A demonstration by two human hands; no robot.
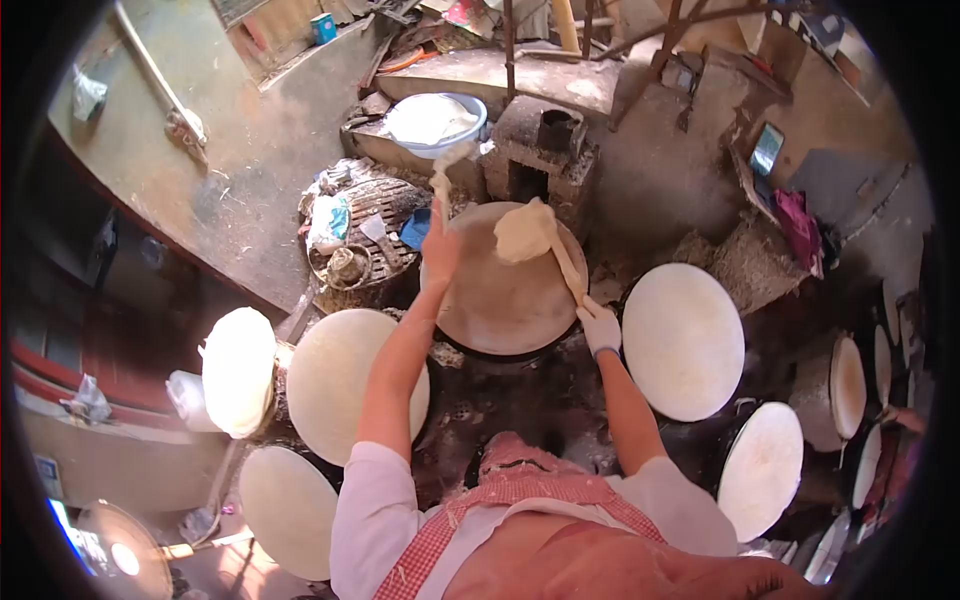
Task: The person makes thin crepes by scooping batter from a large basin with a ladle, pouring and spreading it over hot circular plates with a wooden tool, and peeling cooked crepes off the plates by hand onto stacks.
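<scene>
My right hand [598, 328], pale as if gloved or coated, is closed on the narrow tail of a soft lump of dough [525, 233]. The lump hangs over or touches the far right of a round flat griddle [505, 310]; which, I cannot tell. On the griddle's left side my left hand [440, 252], slightly blurred, grips a strip of dough [441, 187]. This strip trails up toward a blue basin [434, 150] holding something white. The fingers of my left hand are partly hidden.
More round plates flank me, including a left one [345, 385] and a right one [683, 342]. A brick stove [540, 150] stands behind the griddle. Beside it, a slatted round stand [385, 210] carries bags and a small pot [348, 266]. A person's hand [908, 418] shows far right.
</scene>
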